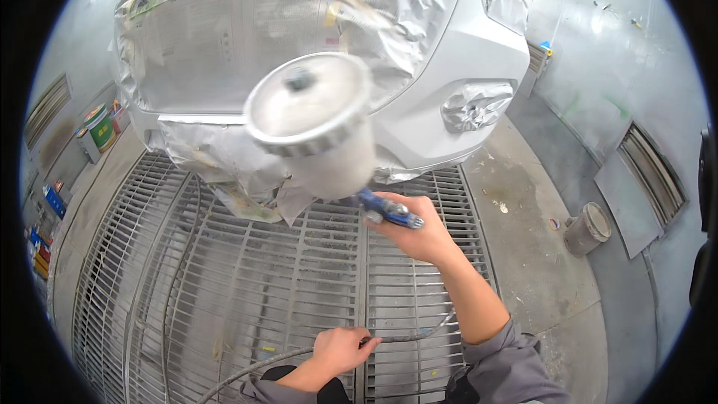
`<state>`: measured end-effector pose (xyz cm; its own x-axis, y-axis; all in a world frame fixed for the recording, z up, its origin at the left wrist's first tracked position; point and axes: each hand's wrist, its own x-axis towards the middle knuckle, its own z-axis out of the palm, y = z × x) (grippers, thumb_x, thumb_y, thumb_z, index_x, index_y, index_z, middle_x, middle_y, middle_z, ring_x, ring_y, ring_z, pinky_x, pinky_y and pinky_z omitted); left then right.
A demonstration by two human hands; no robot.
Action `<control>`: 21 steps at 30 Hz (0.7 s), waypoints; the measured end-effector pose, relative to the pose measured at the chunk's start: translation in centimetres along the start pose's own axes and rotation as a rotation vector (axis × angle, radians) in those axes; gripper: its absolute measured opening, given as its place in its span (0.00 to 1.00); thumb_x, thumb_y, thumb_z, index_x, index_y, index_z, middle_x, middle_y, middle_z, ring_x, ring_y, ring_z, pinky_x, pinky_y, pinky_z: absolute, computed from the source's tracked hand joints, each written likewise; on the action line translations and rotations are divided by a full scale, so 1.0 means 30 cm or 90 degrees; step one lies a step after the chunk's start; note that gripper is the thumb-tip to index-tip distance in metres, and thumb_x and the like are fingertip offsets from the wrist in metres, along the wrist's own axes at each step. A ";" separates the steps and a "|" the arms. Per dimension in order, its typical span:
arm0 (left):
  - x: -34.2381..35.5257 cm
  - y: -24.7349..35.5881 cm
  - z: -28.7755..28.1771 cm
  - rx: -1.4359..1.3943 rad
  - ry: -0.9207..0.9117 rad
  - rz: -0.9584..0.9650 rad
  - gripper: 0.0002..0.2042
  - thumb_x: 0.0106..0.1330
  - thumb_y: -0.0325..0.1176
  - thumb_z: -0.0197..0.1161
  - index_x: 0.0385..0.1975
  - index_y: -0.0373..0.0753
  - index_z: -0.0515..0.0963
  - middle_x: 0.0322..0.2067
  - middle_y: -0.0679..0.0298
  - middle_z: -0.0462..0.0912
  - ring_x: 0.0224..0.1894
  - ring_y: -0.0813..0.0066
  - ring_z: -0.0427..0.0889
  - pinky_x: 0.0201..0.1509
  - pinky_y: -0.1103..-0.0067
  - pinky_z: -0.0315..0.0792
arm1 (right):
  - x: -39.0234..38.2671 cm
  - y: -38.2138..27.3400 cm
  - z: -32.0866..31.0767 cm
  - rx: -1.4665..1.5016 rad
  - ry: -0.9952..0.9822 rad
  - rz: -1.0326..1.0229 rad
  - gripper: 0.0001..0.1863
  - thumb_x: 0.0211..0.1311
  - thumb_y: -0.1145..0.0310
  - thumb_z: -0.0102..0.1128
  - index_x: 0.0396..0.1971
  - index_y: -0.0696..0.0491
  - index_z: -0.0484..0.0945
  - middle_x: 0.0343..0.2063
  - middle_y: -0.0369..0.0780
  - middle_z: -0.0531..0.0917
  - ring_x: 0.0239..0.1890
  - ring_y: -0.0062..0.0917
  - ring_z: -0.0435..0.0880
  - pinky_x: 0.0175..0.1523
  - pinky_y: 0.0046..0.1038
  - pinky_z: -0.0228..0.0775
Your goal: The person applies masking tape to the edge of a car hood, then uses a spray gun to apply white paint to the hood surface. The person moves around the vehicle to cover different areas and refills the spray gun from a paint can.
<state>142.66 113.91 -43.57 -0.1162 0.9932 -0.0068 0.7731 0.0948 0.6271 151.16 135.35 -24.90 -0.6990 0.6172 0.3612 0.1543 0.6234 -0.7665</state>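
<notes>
My right hand (421,238) is wrapped round the handle of a blue spray gun (393,212), held out in front of me. On top of the gun sits a large whitish paint cup (333,161) with a ribbed lid, slightly blurred. Beyond the cup is the rear of a vehicle, with a pale silver-grey bumper (422,131) and silvery masking sheets (224,38) over the upper part. Low and near me, my left hand (340,349) is closed on a grey air hose (415,337), which curves up toward my right forearm.
Metal floor grating (262,277) runs under me up to the vehicle. Another hose (176,277) lies across it on the left. A dirty bucket (588,230) stands by the right wall, near a louvred vent (652,172). A green can (99,127) and other containers line the left wall.
</notes>
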 end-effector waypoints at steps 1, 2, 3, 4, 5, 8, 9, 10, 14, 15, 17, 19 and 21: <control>0.018 0.013 -0.002 0.010 -0.096 -0.036 0.22 0.71 0.61 0.61 0.35 0.48 0.89 0.28 0.64 0.89 0.33 0.56 0.89 0.34 0.61 0.80 | 0.011 -0.009 -0.022 -0.004 -0.011 -0.021 0.18 0.62 0.67 0.75 0.50 0.57 0.86 0.27 0.41 0.86 0.31 0.17 0.79 0.43 0.29 0.77; 0.018 0.016 -0.005 0.001 -0.086 -0.018 0.22 0.71 0.61 0.61 0.35 0.48 0.89 0.28 0.64 0.89 0.33 0.57 0.89 0.34 0.61 0.80 | 0.027 -0.028 -0.042 -0.026 -0.010 -0.012 0.18 0.63 0.66 0.75 0.50 0.57 0.86 0.27 0.40 0.86 0.31 0.17 0.79 0.42 0.29 0.76; 0.014 0.019 -0.004 -0.009 -0.077 0.000 0.23 0.71 0.61 0.60 0.35 0.48 0.89 0.28 0.65 0.89 0.33 0.57 0.89 0.34 0.61 0.80 | 0.039 -0.059 -0.077 -0.048 -0.009 -0.003 0.17 0.63 0.66 0.75 0.49 0.56 0.86 0.26 0.40 0.86 0.31 0.16 0.78 0.42 0.29 0.76; 0.011 0.023 -0.007 -0.020 -0.067 0.016 0.23 0.72 0.62 0.60 0.35 0.48 0.89 0.29 0.65 0.90 0.34 0.58 0.89 0.34 0.61 0.80 | 0.051 -0.094 -0.116 -0.070 -0.009 0.006 0.17 0.63 0.65 0.75 0.49 0.56 0.86 0.26 0.39 0.85 0.30 0.16 0.78 0.41 0.29 0.76; 0.006 0.019 -0.009 -0.027 -0.072 0.012 0.23 0.72 0.61 0.60 0.35 0.48 0.89 0.29 0.65 0.90 0.34 0.58 0.89 0.35 0.62 0.80 | 0.061 -0.131 -0.149 -0.084 -0.006 0.061 0.16 0.64 0.65 0.74 0.47 0.56 0.86 0.25 0.36 0.84 0.29 0.16 0.78 0.38 0.28 0.75; 0.011 0.042 -0.011 -0.060 -0.085 0.028 0.22 0.73 0.60 0.60 0.36 0.49 0.89 0.29 0.65 0.90 0.35 0.58 0.89 0.35 0.63 0.80 | 0.074 -0.182 -0.294 -0.174 0.108 0.130 0.13 0.63 0.64 0.75 0.40 0.58 0.87 0.23 0.34 0.83 0.27 0.15 0.76 0.34 0.27 0.72; 0.012 0.054 -0.006 -0.075 -0.089 0.032 0.21 0.73 0.59 0.60 0.36 0.49 0.89 0.29 0.65 0.90 0.35 0.58 0.89 0.34 0.64 0.80 | 0.077 -0.187 -0.352 -0.173 0.136 0.154 0.14 0.64 0.64 0.75 0.39 0.59 0.86 0.23 0.34 0.82 0.27 0.16 0.77 0.33 0.27 0.71; 0.012 0.065 -0.001 -0.089 -0.093 0.036 0.21 0.73 0.59 0.60 0.36 0.49 0.89 0.29 0.65 0.90 0.34 0.58 0.89 0.34 0.64 0.80 | 0.075 -0.210 -0.391 -0.166 0.198 0.188 0.14 0.64 0.64 0.75 0.40 0.59 0.87 0.24 0.33 0.81 0.28 0.16 0.76 0.32 0.27 0.70; 0.029 0.069 0.031 -0.076 -0.066 0.020 0.20 0.72 0.57 0.62 0.37 0.47 0.88 0.31 0.63 0.90 0.35 0.54 0.89 0.36 0.63 0.81 | 0.077 -0.225 -0.492 -0.308 0.357 -0.069 0.15 0.66 0.73 0.69 0.51 0.59 0.85 0.26 0.39 0.84 0.28 0.19 0.80 0.36 0.26 0.72; 0.035 0.070 0.043 -0.079 -0.032 0.017 0.19 0.72 0.57 0.62 0.37 0.47 0.88 0.31 0.63 0.90 0.35 0.54 0.89 0.36 0.63 0.81 | 0.079 -0.216 -0.495 -0.324 0.382 -0.116 0.16 0.65 0.74 0.69 0.53 0.59 0.84 0.27 0.42 0.85 0.30 0.21 0.82 0.38 0.27 0.74; 0.045 0.069 0.056 -0.074 0.004 0.011 0.19 0.72 0.56 0.62 0.37 0.47 0.88 0.32 0.62 0.90 0.36 0.54 0.89 0.36 0.62 0.81 | 0.089 -0.180 -0.490 -0.353 0.431 -0.212 0.20 0.63 0.76 0.69 0.56 0.57 0.83 0.30 0.46 0.88 0.32 0.27 0.86 0.41 0.28 0.76; 0.052 0.067 0.056 -0.059 0.012 0.003 0.19 0.72 0.57 0.62 0.37 0.48 0.88 0.32 0.62 0.90 0.37 0.54 0.89 0.37 0.62 0.81 | 0.078 -0.141 -0.444 -0.343 0.371 -0.160 0.22 0.61 0.77 0.69 0.56 0.57 0.82 0.33 0.48 0.89 0.35 0.33 0.88 0.45 0.30 0.78; 0.054 0.068 0.058 -0.034 -0.038 0.021 0.19 0.72 0.57 0.62 0.37 0.48 0.88 0.31 0.62 0.89 0.36 0.54 0.89 0.37 0.62 0.81 | 0.063 -0.080 -0.376 -0.308 0.283 -0.146 0.21 0.61 0.77 0.70 0.56 0.57 0.83 0.30 0.43 0.87 0.33 0.25 0.83 0.42 0.28 0.76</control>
<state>145.14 115.83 -43.65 -0.0532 0.9981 -0.0311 0.7416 0.0604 0.6682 157.33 140.45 -16.39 -0.4150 0.5184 0.7477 0.4032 0.8415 -0.3597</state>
